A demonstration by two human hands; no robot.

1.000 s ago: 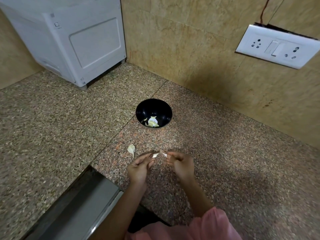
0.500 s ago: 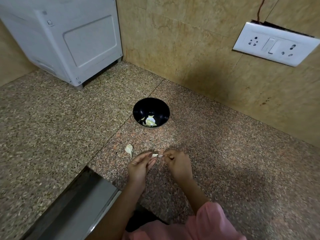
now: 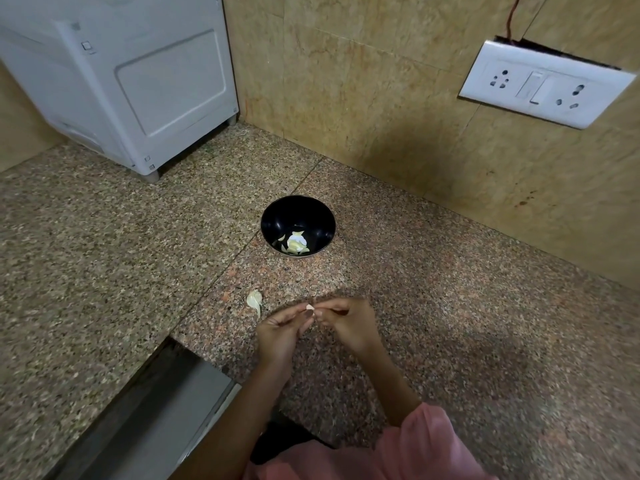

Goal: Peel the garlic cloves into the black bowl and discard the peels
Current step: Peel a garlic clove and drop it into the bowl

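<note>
A black bowl [image 3: 273, 216] stands on the granite counter [image 3: 104, 258] near the wall, with pale garlic pieces [image 3: 297, 243] lying in its bottom. In front of it, my left hand [image 3: 277, 332] and my right hand [image 3: 346, 323] meet fingertip to fingertip over the counter. Between them they pinch a small garlic clove [image 3: 310, 308], mostly hidden by the fingers. A loose pale peel [image 3: 254, 299] lies on the counter just left of my left hand.
A white appliance [image 3: 131, 81] stands at the back left corner. The tiled wall carries a white socket plate [image 3: 543, 86] at the right. A steel sink edge [image 3: 166, 396] opens at the lower left, close to my left forearm.
My hands have closed together; the gap between the fingertips is gone and the clove is pinched tighter. The view has tilted slightly. Bowl and loose peel have not moved.
</note>
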